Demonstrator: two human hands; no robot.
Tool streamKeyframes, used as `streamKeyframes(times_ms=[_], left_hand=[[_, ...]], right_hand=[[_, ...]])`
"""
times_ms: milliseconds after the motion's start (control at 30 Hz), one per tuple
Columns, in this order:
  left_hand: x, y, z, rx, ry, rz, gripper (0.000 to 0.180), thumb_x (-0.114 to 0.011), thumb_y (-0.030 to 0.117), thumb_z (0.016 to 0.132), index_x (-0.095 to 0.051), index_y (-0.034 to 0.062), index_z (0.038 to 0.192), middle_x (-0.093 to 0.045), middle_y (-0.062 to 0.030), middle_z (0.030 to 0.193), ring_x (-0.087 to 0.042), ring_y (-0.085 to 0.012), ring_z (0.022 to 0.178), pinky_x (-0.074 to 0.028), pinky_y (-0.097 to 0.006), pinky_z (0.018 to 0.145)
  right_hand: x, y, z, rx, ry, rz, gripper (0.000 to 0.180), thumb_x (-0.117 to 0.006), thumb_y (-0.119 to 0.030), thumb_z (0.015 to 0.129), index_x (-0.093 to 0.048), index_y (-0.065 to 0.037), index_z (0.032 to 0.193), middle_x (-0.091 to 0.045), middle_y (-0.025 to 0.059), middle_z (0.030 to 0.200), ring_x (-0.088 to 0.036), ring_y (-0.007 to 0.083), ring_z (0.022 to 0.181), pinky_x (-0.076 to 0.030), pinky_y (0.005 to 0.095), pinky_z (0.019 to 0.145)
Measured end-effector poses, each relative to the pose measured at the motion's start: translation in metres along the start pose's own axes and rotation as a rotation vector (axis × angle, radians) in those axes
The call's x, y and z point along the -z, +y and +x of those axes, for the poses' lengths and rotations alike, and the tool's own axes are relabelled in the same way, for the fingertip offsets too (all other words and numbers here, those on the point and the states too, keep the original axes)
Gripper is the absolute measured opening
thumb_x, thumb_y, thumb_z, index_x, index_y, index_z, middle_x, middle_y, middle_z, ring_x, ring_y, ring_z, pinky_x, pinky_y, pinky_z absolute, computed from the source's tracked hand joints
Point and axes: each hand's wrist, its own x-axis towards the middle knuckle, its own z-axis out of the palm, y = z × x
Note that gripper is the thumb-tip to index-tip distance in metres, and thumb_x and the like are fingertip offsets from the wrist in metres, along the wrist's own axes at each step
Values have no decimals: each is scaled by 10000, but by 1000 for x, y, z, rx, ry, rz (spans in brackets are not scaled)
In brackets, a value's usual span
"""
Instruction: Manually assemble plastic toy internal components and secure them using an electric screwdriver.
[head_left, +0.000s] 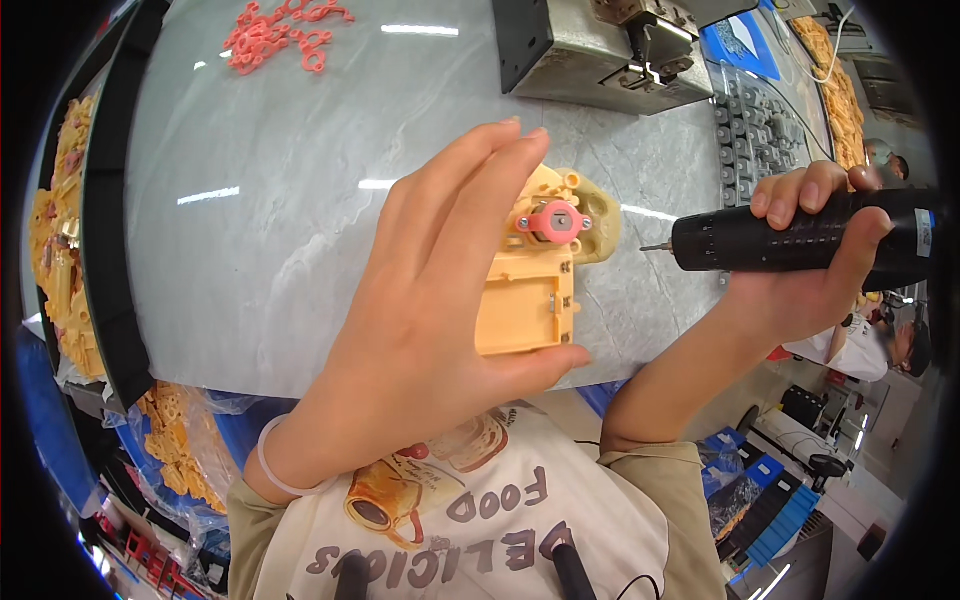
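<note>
The left hand point(430, 265) is spread wide around a yellow plastic casing point(520, 310) on the grey counter point(270, 270), in front of the person, its fingers reaching along the left side toward the far end and its thumb lying along the near edge, so that the casing is held between them. A pink round bracket point(553, 222) sits on the upper part of the casing, with a small metal piece at its centre, and a duller tan piece point(602, 225) shows beside it on the right. The right hand point(790, 295) is closed around a black electric screwdriver point(720, 240), held level with its thin bit point(655, 247) pointing left at the bracket, near it but not touching. A loose heap of pink brackets point(260, 42) lies at the far left of the counter, and a metal machine point(600, 65) stands at the far side. Rows of grey parts point(755, 145) lie to the right, near a blue tray point(740, 45). Along the left edge, a black tub point(115, 230) holds more yellow parts point(75, 250)
</note>
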Motion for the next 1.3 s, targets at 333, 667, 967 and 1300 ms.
streamKeyframes(times_ms=[333,667,967,1300], left_hand=[[25,2,-23,-163,111,84,993,-952,388,536,-489,88,1363,-364,-201,1430,-486,-308,1230,-426,-398,1020],[44,-7,-42,-422,296,242,869,-932,343,612,-484,78,1307,-395,-251,1384,-547,-361,1168,-514,-442,935],[182,-19,-98,64,873,81,996,-914,288,616,-397,-31,1405,-528,-146,1326,-557,-271,1210,-451,-378,1046],[287,-51,-136,259,458,853,766,-862,337,668,-555,169,1349,-499,-108,1380,-515,-288,1255,-416,-381,1055]], right_hand=[[-4,-6,-11,-25,0,-19,349,-589,-382,968,-497,-91,1135,-541,71,822,-522,166,614,-432,334,627],[-2,-9,-18,-32,-75,45,308,-549,-330,994,-478,-88,1172,-514,76,842,-503,159,636,-421,325,651],[12,-16,-33,-5,75,24,216,-578,-219,989,-477,-70,1107,-457,48,802,-435,135,638,-386,285,639],[-4,-7,-28,44,178,-55,197,-601,-185,976,-473,-71,1074,-462,32,781,-431,110,612,-389,259,608]])
